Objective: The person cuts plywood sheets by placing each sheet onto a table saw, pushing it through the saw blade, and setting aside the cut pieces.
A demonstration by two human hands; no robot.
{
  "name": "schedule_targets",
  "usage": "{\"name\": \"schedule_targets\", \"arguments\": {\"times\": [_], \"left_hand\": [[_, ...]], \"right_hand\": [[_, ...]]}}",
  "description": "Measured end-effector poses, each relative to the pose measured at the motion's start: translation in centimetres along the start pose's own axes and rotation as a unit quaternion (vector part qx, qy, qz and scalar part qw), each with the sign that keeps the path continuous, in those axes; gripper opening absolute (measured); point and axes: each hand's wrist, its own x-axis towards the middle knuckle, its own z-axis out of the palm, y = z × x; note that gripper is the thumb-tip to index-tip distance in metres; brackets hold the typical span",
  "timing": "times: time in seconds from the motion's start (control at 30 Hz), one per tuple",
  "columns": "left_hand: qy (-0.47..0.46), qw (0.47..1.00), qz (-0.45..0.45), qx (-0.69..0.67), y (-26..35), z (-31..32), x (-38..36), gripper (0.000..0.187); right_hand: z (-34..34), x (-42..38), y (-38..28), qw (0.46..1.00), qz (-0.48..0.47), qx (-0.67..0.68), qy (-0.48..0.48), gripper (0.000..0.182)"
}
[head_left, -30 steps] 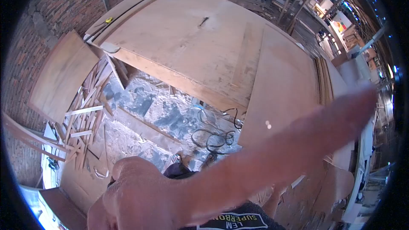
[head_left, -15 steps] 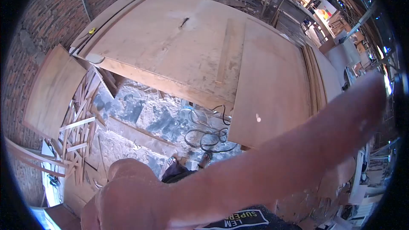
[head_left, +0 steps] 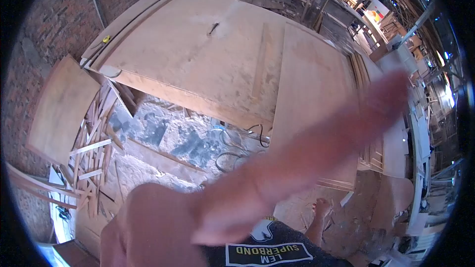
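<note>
My left hand (head_left: 163, 217) is very close to the camera at the lower left. One finger is stretched out, blurred, toward the upper right, across the view of the wooden panels; the other fingers are mostly hidden. It holds nothing visible. My right hand (head_left: 322, 206) hangs low beside my dark printed shirt (head_left: 269, 254), small in view, fingers loosely apart and nothing seen in it. Beyond the left hand lies a wide wooden panel (head_left: 173, 34) with a small dark item (head_left: 213, 28) on it. A plywood sheet (head_left: 311, 84) overlaps its right part.
A yellow tape measure (head_left: 106, 39) lies at the panel's left edge. Wood offcuts (head_left: 91, 153) are heaped at the left, near a leaning board (head_left: 62, 111) and a brick wall (head_left: 49, 34). A cable (head_left: 225, 160) lies on the dusty floor.
The stretched finger of my left hand has shifted left and away from the right edge. My right hand has come into view beside the shirt. More of the sheet stack's lower end shows.
</note>
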Motion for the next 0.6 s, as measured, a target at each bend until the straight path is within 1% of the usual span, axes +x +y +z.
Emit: {"name": "schedule_targets", "arguments": {"times": [0.03, 0.07, 0.1, 0.17, 0.2, 0.23, 0.27, 0.3, 0.37, 0.4, 0.43, 0.5, 0.6], "left_hand": [[-0.079, 0.993, 0.065, 0.061, -0.6, -1.4, 1.5, 0.067], [-0.158, 0.972, 0.128, 0.121, -1.1, -2.8, 2.9, 0.064], [-0.091, 0.973, 0.122, 0.174, -1.3, -3.9, 2.3, 0.05], [0.038, 0.958, 0.088, 0.271, -1.6, -6.2, 1.4, 0.025], [0.118, 0.948, 0.054, 0.289, -2.6, -9.3, 0.6, 0.013], [0.176, 0.943, 0.047, 0.279, -3.8, -11.9, 0.3, 0.008], [0.241, 0.903, -0.002, 0.355, -5.1, -15.0, -0.6, 0.006], [0.298, 0.851, -0.05, 0.43, -6.8, -18.0, -1.7, 0.005], [0.349, 0.808, -0.105, 0.464, -10.2, -22.0, -3.6, 0.009], [0.319, 0.784, -0.133, 0.517, -12.1, -24.1, -5.0, 0.011], [0.285, 0.757, -0.161, 0.566, -13.5, -25.8, -6.2, 0.014], [0.276, 0.726, -0.215, 0.592, -16.7, -27.8, -8.6, 0.02], [0.243, 0.719, -0.213, 0.615, -20.4, -29.8, -10.2, 0.019]], "right_hand": [[0.5, 0.3, 0.7, 1.0, -0.004, -0.019, 0.005, 0.021], [0.8, 0.6, 1.1, 0.999, -0.008, -0.038, 0.01, 0.021], [1.2, 1.3, 2.2, 0.998, -0.009, -0.057, 0.014, 0.021], [1.7, 1.7, 4.3, 0.998, -0.011, -0.058, 0.002, 0.023], [1.7, 1.3, 5.5, 0.998, -0.006, -0.055, 0.003, 0.024], [1.7, 0.7, 6.7, 0.997, -0.018, -0.074, 0.001, 0.021], [1.5, 0.2, 7.5, 0.995, -0.027, -0.093, 0.003, 0.018], [1.0, -0.6, 8.3, 0.993, -0.033, -0.113, 0.005, 0.016], [0.5, -2.6, 9.2, 0.979, -0.037, -0.198, 0.034, 0.018], [0.1, -3.4, 9.7, 0.969, -0.037, -0.242, 0.045, 0.02], [-0.6, -4.6, 9.6, 0.971, -0.013, -0.234, 0.049, 0.021], [-2.4, -7.1, 9.7, 0.974, 0.036, -0.213, 0.067, 0.026], [-4.6, -8.8, 10.6, 0.964, 0.053, -0.232, 0.117, 0.026]]}}
